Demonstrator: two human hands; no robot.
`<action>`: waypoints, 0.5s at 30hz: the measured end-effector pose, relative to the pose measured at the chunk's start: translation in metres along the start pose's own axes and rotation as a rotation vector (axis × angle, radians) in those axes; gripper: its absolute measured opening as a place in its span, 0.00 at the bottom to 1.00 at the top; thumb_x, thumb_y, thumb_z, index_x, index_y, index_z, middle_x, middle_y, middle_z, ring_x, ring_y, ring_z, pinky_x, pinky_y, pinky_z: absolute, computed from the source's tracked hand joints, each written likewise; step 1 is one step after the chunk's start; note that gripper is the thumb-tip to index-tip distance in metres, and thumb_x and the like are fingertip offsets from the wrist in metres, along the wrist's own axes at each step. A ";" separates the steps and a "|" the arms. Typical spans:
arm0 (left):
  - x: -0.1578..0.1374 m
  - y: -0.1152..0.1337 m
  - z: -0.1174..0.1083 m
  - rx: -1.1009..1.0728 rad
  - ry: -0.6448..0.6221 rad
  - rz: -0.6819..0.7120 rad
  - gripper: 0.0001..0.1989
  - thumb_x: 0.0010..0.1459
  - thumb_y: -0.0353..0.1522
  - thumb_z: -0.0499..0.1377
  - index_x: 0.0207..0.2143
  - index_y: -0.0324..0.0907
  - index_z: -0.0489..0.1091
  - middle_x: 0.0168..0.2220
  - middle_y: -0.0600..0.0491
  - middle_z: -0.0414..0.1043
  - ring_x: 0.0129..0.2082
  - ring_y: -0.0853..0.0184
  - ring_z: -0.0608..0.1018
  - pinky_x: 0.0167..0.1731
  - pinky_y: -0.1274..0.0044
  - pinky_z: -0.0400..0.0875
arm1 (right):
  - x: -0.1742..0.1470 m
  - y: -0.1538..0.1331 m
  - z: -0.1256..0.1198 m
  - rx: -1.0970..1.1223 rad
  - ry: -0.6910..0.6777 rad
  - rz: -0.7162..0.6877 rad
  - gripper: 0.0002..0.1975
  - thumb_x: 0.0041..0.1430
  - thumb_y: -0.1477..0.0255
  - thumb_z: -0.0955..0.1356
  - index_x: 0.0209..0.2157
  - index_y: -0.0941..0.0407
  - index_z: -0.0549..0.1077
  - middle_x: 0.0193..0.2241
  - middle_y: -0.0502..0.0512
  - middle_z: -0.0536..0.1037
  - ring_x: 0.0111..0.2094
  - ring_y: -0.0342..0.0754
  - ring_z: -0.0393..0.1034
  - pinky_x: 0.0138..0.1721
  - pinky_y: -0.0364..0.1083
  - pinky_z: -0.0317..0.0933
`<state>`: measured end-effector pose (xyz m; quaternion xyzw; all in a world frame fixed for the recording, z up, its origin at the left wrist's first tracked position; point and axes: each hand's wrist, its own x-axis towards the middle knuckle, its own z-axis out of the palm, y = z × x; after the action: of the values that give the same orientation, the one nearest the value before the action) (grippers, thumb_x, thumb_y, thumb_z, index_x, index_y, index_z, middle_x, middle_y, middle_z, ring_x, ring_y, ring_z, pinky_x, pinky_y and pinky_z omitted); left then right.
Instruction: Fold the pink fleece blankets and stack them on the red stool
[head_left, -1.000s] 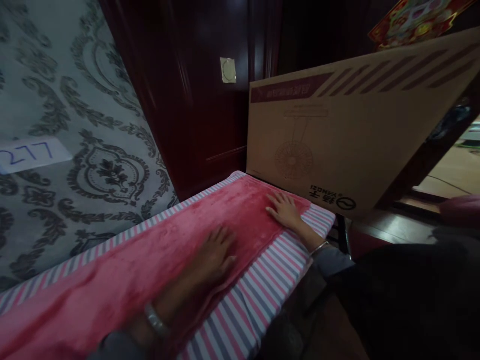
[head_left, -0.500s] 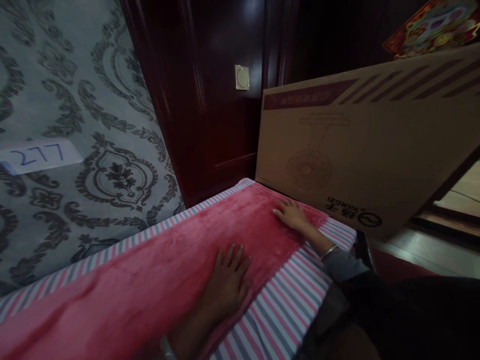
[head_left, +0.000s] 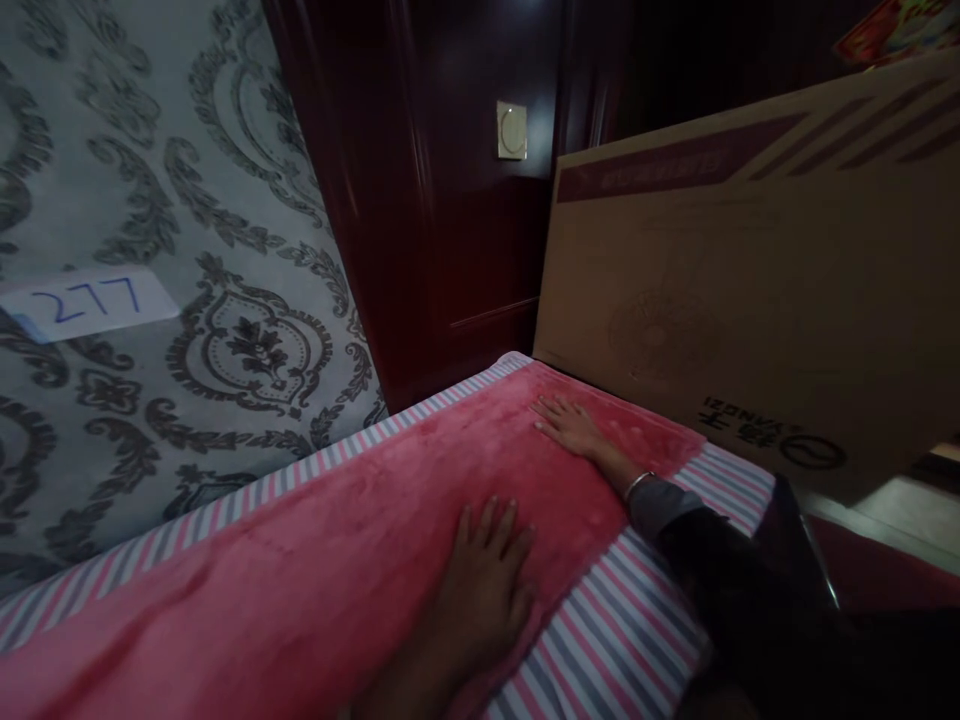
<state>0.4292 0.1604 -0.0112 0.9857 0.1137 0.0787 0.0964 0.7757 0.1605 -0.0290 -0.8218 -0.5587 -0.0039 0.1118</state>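
Observation:
A long pink-red plush blanket (head_left: pixel 322 540) lies spread over a striped sheet (head_left: pixel 600 630) in white, grey and pink. My left hand (head_left: pixel 487 575) rests flat on the blanket near its front edge, fingers apart. Farther along, toward the far end, my right hand (head_left: pixel 568 425) lies on the plush with its fingers spread. A bracelet circles the right wrist. Neither hand grips the cloth. Low creases run across the blanket at the lower left, and the sheet's stripes show along both long sides.
A large cardboard box (head_left: pixel 735 270) leans beyond the far end. Behind stands a dark red wooden panel (head_left: pixel 450 240) with a cream square plate (head_left: pixel 511 131). Patterned wallpaper (head_left: pixel 255 330) with a paper marked 277 (head_left: pixel 94 303) borders the left. A colourful red item (head_left: pixel 900 35) sits atop the box.
My right hand has slid a little leftward over the blanket, back from its far end. My left hand stays flat in nearly the same spot. The view has shifted slightly.

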 end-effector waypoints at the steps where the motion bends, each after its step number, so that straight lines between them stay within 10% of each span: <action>1: 0.000 0.000 0.001 -0.012 -0.001 0.005 0.28 0.66 0.41 0.51 0.68 0.50 0.57 0.72 0.48 0.48 0.71 0.50 0.50 0.67 0.46 0.42 | 0.000 0.000 0.000 -0.001 -0.010 0.004 0.29 0.71 0.52 0.55 0.70 0.44 0.54 0.70 0.52 0.51 0.70 0.58 0.43 0.68 0.63 0.42; 9: 0.000 0.004 0.001 -0.006 -0.003 0.019 0.29 0.68 0.45 0.48 0.67 0.47 0.58 0.71 0.45 0.50 0.71 0.49 0.50 0.66 0.46 0.40 | 0.001 -0.024 -0.011 -0.031 -0.034 0.148 0.26 0.70 0.58 0.58 0.66 0.50 0.62 0.68 0.60 0.58 0.67 0.63 0.52 0.64 0.66 0.47; 15: 0.001 0.013 -0.013 0.030 -0.039 0.009 0.27 0.67 0.44 0.50 0.64 0.44 0.62 0.70 0.44 0.53 0.70 0.50 0.53 0.66 0.49 0.47 | -0.052 -0.077 -0.001 -0.003 0.003 -0.004 0.27 0.70 0.59 0.55 0.65 0.52 0.64 0.65 0.60 0.63 0.66 0.59 0.55 0.63 0.62 0.53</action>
<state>0.4302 0.1504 0.0040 0.9889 0.1086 0.0582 0.0835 0.6854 0.1401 -0.0208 -0.8207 -0.5603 -0.0063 0.1117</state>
